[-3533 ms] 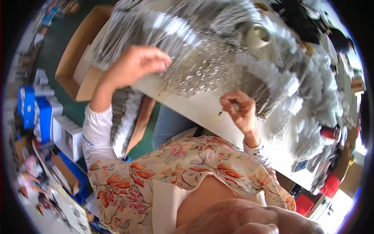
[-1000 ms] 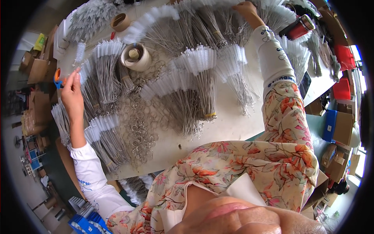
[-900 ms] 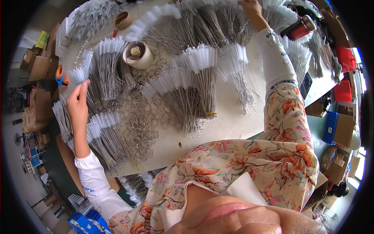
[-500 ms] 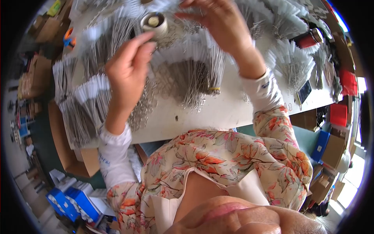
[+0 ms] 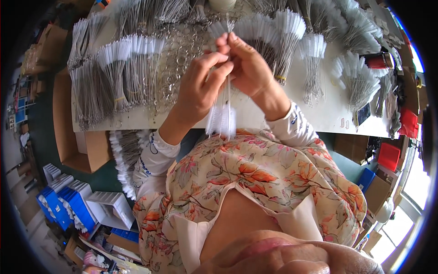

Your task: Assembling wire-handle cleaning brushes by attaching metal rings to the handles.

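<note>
My two hands meet over the near middle of the table. Thin wire brushes (image 5: 221, 122) with white bristles hang bristle-end down between them, in front of my floral top. My right hand (image 5: 255, 71) is closed, thumb and fingertips pinching the upper wire end of the brushes. Just below and to the left, my left hand (image 5: 199, 84) curls its fingers round the wire stems. What lies inside the fingers is partly hidden. Beside my left hand, many loose metal rings (image 5: 175, 64) are spread on the white table (image 5: 296, 112).
Bundles of similar brushes lie left (image 5: 116, 68) and right (image 5: 287, 39) of my hands. A pale cup (image 5: 222, 4) stands at the far edge of view. An open cardboard box (image 5: 84, 153) is below the table's left end; blue bins (image 5: 73, 205) stand lower left.
My hands have come together from being apart over the table. Wire brushes now hang between them. The view has shifted, so the table's far side is less visible.
</note>
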{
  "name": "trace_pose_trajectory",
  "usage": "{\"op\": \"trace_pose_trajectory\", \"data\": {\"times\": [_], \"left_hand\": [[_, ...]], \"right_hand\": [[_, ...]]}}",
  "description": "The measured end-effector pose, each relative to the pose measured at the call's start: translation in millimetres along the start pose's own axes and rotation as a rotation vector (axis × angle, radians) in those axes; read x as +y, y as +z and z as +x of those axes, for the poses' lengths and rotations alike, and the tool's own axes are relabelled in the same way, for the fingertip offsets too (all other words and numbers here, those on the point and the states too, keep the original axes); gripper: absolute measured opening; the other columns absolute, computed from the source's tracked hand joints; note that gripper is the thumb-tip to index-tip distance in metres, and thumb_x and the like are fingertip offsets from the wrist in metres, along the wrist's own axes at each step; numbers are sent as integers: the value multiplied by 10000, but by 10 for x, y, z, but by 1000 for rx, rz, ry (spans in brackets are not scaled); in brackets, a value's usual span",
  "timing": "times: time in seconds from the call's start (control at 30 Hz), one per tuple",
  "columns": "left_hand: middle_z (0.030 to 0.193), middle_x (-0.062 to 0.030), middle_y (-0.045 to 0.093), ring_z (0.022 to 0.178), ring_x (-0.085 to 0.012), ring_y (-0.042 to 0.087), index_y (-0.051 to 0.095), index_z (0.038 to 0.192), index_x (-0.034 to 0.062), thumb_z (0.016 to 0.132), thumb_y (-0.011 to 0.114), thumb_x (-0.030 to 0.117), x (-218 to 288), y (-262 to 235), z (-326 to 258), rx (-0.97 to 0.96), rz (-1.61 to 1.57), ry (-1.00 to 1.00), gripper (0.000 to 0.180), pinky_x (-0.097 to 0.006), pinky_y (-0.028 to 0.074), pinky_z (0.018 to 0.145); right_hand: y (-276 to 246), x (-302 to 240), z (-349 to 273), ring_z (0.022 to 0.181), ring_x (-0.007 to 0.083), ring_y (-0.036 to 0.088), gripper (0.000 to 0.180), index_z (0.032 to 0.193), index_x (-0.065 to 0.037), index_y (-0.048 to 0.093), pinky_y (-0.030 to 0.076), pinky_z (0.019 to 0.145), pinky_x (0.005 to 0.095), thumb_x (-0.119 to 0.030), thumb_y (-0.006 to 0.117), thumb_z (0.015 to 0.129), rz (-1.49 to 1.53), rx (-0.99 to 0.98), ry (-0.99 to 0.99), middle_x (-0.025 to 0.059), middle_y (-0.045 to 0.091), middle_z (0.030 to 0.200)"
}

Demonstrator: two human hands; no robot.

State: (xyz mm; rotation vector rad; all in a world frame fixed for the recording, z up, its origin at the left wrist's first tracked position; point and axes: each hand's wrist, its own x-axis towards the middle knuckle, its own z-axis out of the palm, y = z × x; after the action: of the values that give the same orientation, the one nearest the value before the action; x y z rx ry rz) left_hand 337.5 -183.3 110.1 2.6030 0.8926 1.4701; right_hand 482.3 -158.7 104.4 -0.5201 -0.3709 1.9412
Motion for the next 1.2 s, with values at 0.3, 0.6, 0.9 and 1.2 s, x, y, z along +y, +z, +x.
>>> {"op": "trace_pose_trajectory", "data": {"times": [0.3, 0.6, 0.9, 1.2], "left_hand": [[1367, -213, 281, 1171, -314, 434, 144, 1396, 8, 629, 767, 463, 89, -418, -81, -242, -743, -431, 1088, -408, 413, 921], [904, -67, 583, 788, -197, 546, 603, 897, 81, 726, 713, 183, 136, -450, -304, -234, -614, -199, 228, -303, 445, 659], [938, -15, 597, 848, -210, 528, 629, 845, 112, 683, 732, 168, -610, 196, -407, -459, 243, -199, 199, -344, 394, 784], [801, -44, 608, 756, -137, 555, 579, 872, 23, 873, 583, 157, -454, -257, -242, -149, -743, -842, 134, -263, 452, 709]], "right_hand": [[305, 82, -462, 659, 144, 604, 94, 886, 18, 618, 487, 584, 282, -41, 574, 828, -1390, -455, -255, 107, 620, 703], [204, -132, -687, 560, 52, 517, 160, 898, 16, 596, 402, 505, 182, -136, 544, 898, -895, -371, 449, 12, 589, 666], [-745, -394, -1111, 594, 246, 606, 134, 832, -32, 634, 479, 564, 346, -144, 562, 845, -2412, -106, -19, 78, 619, 684], [-247, -222, -761, 577, 79, 536, 165, 839, -6, 625, 433, 532, 235, -149, 555, 885, -1265, 40, -162, 12, 593, 657]]}}
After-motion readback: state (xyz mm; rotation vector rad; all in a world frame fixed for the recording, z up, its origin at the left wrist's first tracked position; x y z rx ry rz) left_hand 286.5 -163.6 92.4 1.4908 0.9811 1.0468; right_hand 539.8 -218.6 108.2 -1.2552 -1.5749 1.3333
